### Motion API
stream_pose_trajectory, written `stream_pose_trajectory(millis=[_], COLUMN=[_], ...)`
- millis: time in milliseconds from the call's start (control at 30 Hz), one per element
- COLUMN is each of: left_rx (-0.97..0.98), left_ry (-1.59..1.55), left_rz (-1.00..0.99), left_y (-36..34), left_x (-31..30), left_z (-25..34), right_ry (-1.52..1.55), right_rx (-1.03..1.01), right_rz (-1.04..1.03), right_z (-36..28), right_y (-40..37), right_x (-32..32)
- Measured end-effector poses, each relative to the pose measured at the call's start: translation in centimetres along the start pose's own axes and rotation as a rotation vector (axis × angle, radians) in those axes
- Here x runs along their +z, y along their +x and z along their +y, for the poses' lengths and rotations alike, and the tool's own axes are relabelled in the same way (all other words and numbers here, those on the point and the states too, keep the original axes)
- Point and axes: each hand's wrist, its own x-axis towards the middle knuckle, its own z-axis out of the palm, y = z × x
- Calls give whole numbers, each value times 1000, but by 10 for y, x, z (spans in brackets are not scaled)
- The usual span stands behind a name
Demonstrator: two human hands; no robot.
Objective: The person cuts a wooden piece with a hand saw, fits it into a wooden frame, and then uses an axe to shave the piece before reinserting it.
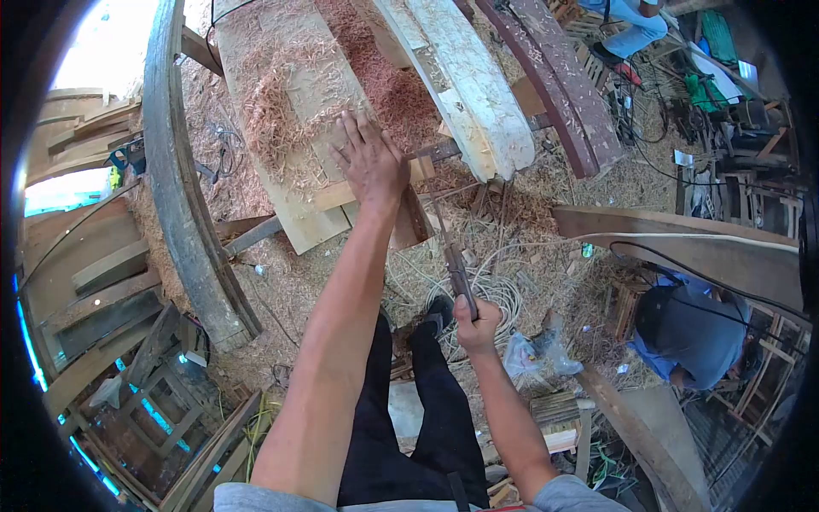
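My left hand lies palm down with its fingers spread, over a thin light wooden strip. The strip crosses a wide pale board strewn with wood shavings, and its right end juts past the board's edge. In my right hand is the dark handle of a handsaw, fingers wrapped round it. Its narrow blade slants up and left, the tip close by the strip's overhanging end. Beside the pale board a reddish-brown timber shows its end.
A worn whitish plank and a maroon plank lie to the right. A long curved beam stands at left. Coiled pale cord lies near my feet. One person crouches at right; another person is at top right.
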Motion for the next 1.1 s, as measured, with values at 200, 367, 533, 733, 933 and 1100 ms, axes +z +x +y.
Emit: stream_pose_trajectory(millis=[200, 367, 533, 733, 933, 1100], left_rx=[-8, 2, 3, -33, -22, -30], left_ry=[34, 63, 65, 60, 71, 61], left_rz=[-25, -52, -42, -87, -112, -87], left_y=[-3, -1, 2, 5, 3, 4], left_x=[-1, -4, -1, -3, -6, -2], left_z=[2, 2, 2, 5, 2, 2], right_ry=[-28, -46, 8, -90, -61, -9], right_rx=[-34, 28, 105, 53, 215, 164], right_rz=[-6, -36, -9, -62, -78, -15], right_z=[-4, -3, 9, 0, -31, -16], right_y=[-4, 5, -29, -15, 15, -25], right_x=[-5, 0, -6, -20, -4, -8])
